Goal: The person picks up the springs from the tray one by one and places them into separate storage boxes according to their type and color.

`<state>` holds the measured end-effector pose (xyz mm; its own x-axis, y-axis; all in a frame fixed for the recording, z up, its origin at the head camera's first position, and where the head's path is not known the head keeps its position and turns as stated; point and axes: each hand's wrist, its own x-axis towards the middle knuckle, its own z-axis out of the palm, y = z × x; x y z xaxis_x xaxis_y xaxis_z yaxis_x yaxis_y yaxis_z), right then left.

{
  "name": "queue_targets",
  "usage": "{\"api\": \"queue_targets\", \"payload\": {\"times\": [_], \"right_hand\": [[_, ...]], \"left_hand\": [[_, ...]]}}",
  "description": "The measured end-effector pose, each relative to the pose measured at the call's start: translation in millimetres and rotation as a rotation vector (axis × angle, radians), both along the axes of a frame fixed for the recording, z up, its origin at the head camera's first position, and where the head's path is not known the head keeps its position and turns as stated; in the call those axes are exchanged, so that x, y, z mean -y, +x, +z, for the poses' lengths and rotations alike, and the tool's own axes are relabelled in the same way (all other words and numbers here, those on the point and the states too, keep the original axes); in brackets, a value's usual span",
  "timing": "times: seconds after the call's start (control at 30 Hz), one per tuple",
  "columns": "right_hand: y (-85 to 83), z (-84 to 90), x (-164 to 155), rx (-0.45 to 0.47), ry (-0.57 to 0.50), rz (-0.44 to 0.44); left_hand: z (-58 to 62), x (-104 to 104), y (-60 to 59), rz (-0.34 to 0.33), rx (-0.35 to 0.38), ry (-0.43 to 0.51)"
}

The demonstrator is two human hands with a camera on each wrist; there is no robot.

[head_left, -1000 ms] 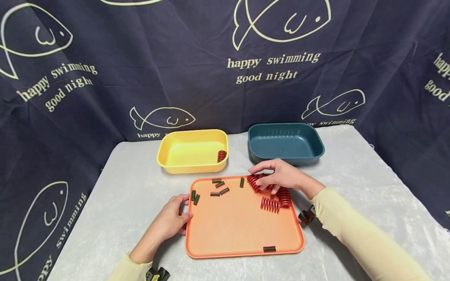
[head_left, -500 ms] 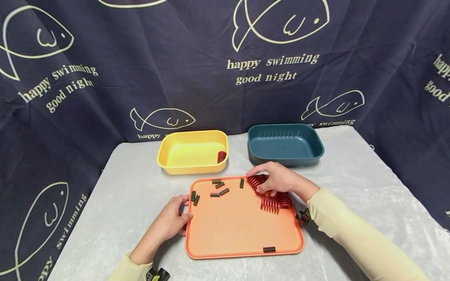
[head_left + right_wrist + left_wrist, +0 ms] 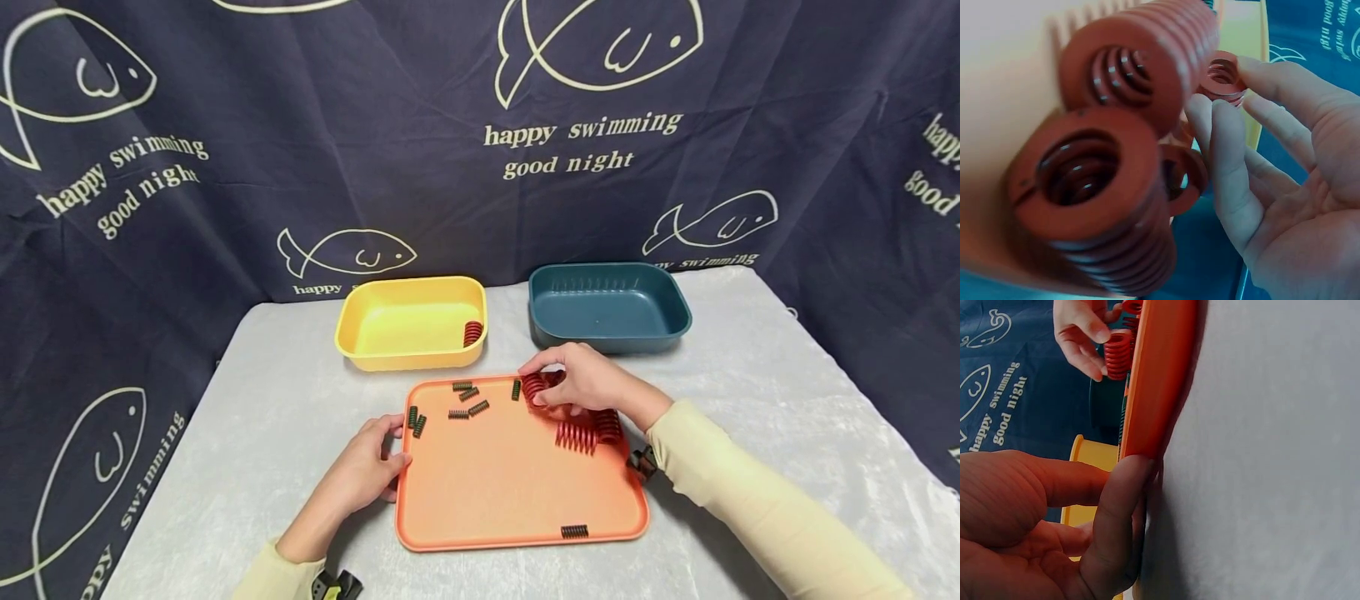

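We see a counter (image 3: 225, 433) under a pale grey cloth, backed by a dark blue curtain (image 3: 300, 125) printed with fish and words.

Near the front edge of the counter, about midway between its sides, lies an orange tray (image 3: 510, 492). Toward the back edge stand two tubs: a yellow tub (image 3: 397, 321) on the left and a dark teal tub (image 3: 607, 304) on the right, close together but apart. One red spring (image 3: 472, 333) leans against the right wall inside the yellow tub.

Our left hand (image 3: 363, 471) rests at the tray's left edge with its fingers curled against the rim; the left wrist view shows the thumb (image 3: 1113, 531) pressed to the tray's outer edge.

Our right hand (image 3: 588, 379) is at the tray's back right corner, its fingers curled round a large red spring (image 3: 534, 388), which it pinches between thumb and fingertips just over the tray. The right wrist view shows the fingertips (image 3: 1219, 134) touching red coils.

More large red springs (image 3: 588, 433) lie in a heap just beside that hand, toward the tray's right edge.

Several small dark springs (image 3: 461, 404) are scattered along the tray's back left part, and one small dark spring (image 3: 573, 532) lies alone by the tray's front edge.
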<state>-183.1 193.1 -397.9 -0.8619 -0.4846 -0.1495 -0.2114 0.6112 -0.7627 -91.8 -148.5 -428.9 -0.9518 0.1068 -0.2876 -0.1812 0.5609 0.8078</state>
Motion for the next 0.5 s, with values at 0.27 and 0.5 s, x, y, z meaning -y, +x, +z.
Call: {"api": "queue_targets", "payload": {"times": [0.27,0.5], "right_hand": [[-7.1,11.3,2.0,0.0,-0.176,-0.003],[-17.7,22.9,8.6,-0.032,-0.274,-0.022]], "left_hand": [[1.0,1.5,0.6,-0.002,-0.004,0.001],[-1.2,1.7,-2.3,0.007,0.001,-0.002]]}}
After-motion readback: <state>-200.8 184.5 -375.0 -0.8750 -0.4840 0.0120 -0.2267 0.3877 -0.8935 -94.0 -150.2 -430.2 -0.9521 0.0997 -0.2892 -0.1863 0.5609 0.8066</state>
